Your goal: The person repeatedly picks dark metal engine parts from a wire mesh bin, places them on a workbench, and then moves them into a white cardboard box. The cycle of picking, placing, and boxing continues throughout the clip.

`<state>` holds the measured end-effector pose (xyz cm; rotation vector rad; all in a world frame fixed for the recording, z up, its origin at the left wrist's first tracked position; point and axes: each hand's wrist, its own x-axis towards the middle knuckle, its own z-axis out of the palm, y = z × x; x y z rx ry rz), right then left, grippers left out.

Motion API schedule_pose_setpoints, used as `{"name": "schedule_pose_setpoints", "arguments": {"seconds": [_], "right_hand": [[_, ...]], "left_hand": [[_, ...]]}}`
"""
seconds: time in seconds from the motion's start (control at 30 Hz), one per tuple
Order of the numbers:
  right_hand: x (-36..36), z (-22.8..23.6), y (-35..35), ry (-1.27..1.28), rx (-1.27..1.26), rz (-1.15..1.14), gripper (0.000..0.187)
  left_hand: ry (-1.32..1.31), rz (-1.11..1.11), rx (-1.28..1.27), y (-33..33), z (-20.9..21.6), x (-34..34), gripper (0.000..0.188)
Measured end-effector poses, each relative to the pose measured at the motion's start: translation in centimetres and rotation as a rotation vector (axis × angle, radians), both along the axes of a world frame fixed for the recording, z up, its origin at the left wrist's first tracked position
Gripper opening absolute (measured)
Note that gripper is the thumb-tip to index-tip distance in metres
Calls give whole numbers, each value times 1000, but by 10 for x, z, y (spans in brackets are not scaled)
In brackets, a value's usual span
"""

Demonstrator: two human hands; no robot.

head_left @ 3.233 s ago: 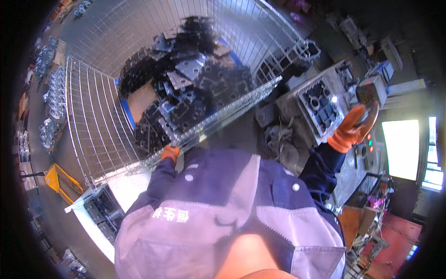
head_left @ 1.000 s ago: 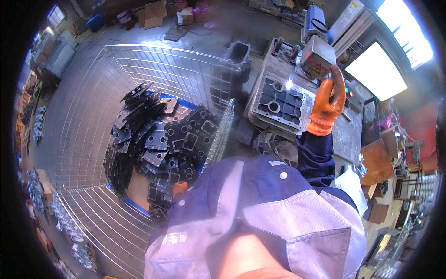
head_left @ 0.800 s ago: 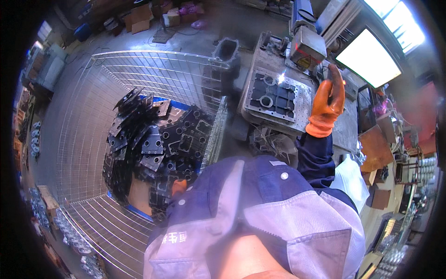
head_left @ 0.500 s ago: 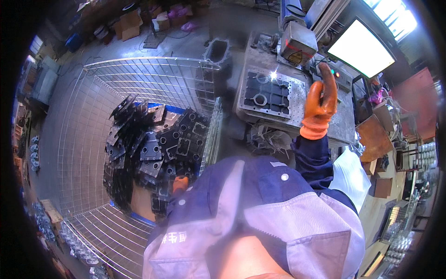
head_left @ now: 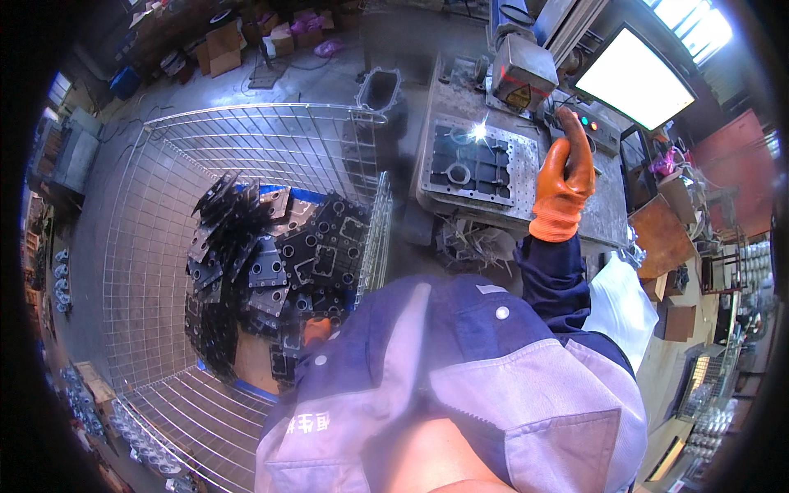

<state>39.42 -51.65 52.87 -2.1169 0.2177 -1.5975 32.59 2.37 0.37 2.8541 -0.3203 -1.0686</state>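
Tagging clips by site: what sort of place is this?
Probably a metalworking shop: dark flat plates heaped in a wire-mesh cage, and what looks like a laser-marking head near a bright spark.

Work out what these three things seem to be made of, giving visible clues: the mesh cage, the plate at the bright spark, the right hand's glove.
Mesh cage: probably steel, bare or plated; thin silvery wires.

Plate: likely metal, perhaps cast; greyish rim around dark recesses.

Right hand's glove: apparently knit with a rubbery coating; ribbed cuff, smooth orange sheen. Exact coating unclear.
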Motion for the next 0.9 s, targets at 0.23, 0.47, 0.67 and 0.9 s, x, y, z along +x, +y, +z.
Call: {"name": "schedule_pose_setpoints", "arguments": {"seconds": [0.23,0.47,0.67,0.9], "right_hand": [[5,-15,5,135,23,102,41],[7,-35,21,273,61,111,43],[6,-26,15,192,76,75,43],[-2,-16,-2,121,-9,-12,42]], "left_hand": [[121,798,-76,-19,15,6,39],[76,442,-138,-22,55,12,44],[88,709,-145,-21,64,11,42],[85,702,-42,-18,45,17,46]]}}
